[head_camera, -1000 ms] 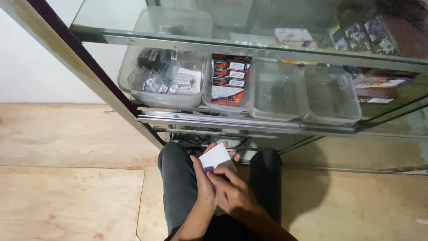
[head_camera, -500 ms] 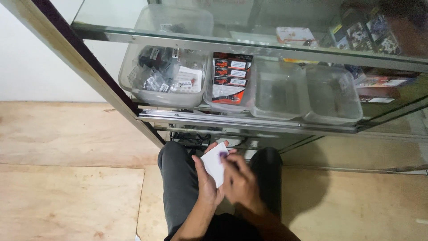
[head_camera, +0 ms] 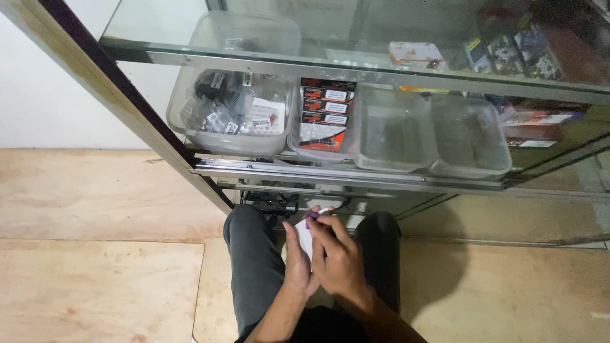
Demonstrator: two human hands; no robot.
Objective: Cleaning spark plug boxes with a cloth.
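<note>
1. A small white flat card packet (head_camera: 305,236) sits between both hands above the knees, tilted up, seemingly to face the eyes.
2. The left hand (head_camera: 294,267) grips its edge; the right hand (head_camera: 337,259) curls over its front.
3. Beyond, clear plastic bins (head_camera: 394,130) line a glass cabinet shelf (head_camera: 356,73).

A glass cabinet (head_camera: 406,76) holds four clear plastic tubs (head_camera: 394,130) — two stocked, two seemingly bare — above a plywood floor (head_camera: 95,267).

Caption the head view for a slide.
Both hands, left hand and right hand, hold a small white packet before a glass display cabinet.
</note>
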